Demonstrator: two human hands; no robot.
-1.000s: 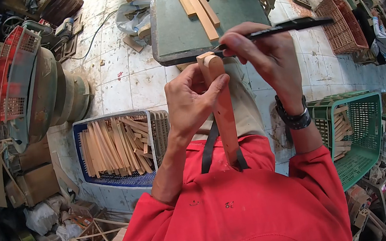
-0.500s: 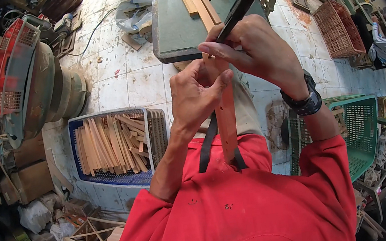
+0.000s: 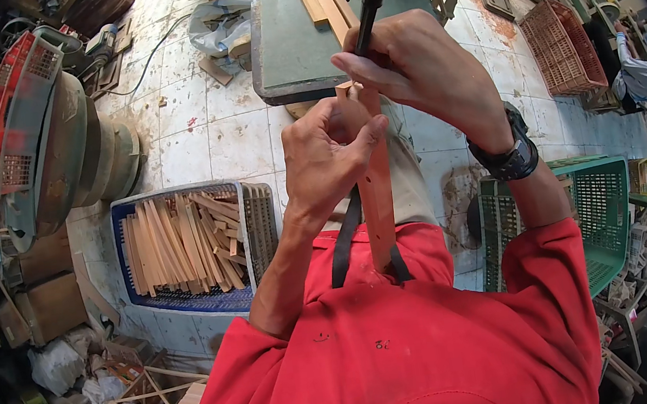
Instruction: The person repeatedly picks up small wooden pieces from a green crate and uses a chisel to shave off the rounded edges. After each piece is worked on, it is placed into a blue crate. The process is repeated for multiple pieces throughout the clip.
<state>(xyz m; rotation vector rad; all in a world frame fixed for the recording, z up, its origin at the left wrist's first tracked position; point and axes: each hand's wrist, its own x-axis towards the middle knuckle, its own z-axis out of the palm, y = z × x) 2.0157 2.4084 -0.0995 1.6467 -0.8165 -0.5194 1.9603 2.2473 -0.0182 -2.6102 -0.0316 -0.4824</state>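
Observation:
My left hand (image 3: 327, 151) is closed around a flat wooden strip (image 3: 378, 203), thumb across its face. The strip runs from my lap up toward the table, and small dark holes or spots show along it. Above, my right hand (image 3: 426, 66) grips a black marker (image 3: 372, 1), its shaft pointing away from me. The fingers of that hand are beside the strip's far end; the marker's lower end is hidden behind them. A black watch is on my right wrist.
More wooden strips (image 3: 320, 2) lie on the green-topped table (image 3: 277, 65) ahead. A blue crate (image 3: 189, 301) full of wooden pieces stands at left, a green crate (image 3: 610, 234) at right. A red-brown crate (image 3: 561, 48) is farther right, and a round machine (image 3: 60, 155) stands far left.
My right hand has tipped the marker more upright and shifted slightly up, showing more of the strip's far end. My left hand keeps its hold on the strip.

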